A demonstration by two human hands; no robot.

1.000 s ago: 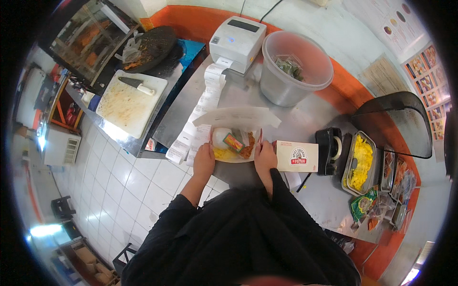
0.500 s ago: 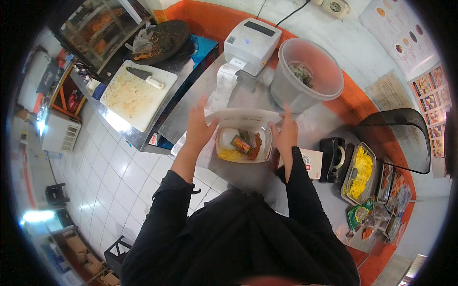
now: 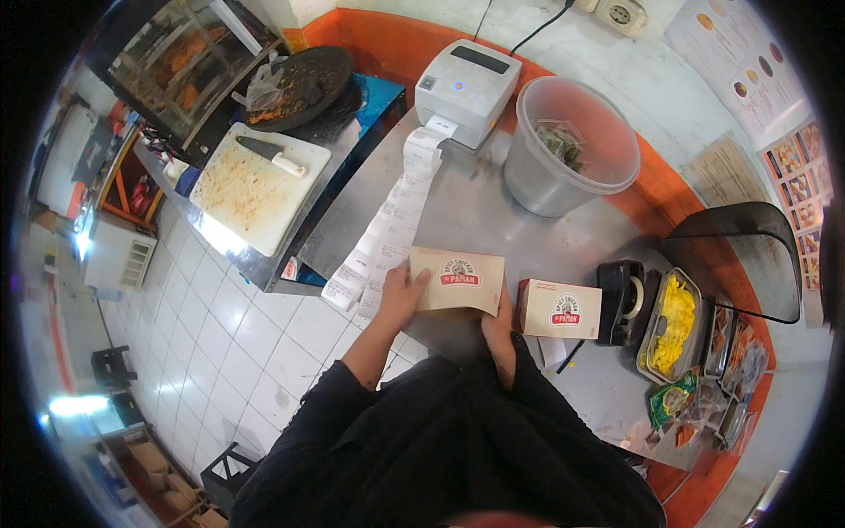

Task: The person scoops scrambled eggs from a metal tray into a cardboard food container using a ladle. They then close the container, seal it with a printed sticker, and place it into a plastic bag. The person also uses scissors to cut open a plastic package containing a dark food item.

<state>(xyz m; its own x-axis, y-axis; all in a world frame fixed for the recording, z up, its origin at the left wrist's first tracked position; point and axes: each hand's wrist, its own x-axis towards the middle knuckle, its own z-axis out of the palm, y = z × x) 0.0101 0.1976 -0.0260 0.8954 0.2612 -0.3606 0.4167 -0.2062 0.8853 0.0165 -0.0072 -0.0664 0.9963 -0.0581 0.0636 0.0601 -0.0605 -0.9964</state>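
Observation:
A tan cardboard food box [image 3: 440, 296] with a printed badge on its lid is between my hands at the near edge of the metal counter. The lid is down, so what lies inside is hidden. My left hand [image 3: 401, 297] grips its left side, thumb toward the lid. On the opposite side, my right hand [image 3: 498, 329] holds the box, its fingers partly hidden. A second closed food box [image 3: 561, 310] stands just right of my right hand. Beside my left hand, a long paper strip [image 3: 387, 236] trails from the white label printer [image 3: 468, 86].
Behind the boxes stands a translucent bucket [image 3: 539, 187] with packets inside. A black tape dispenser [image 3: 620, 302] and a metal tray of yellow food [image 3: 672, 327] are at right. At left, a knife [image 3: 271, 156] lies on a white cutting board [image 3: 255, 207].
The food box was open with rice, yellow food and a packet showing; now its lid is down. My hands have come nearer my body and closed on its sides.

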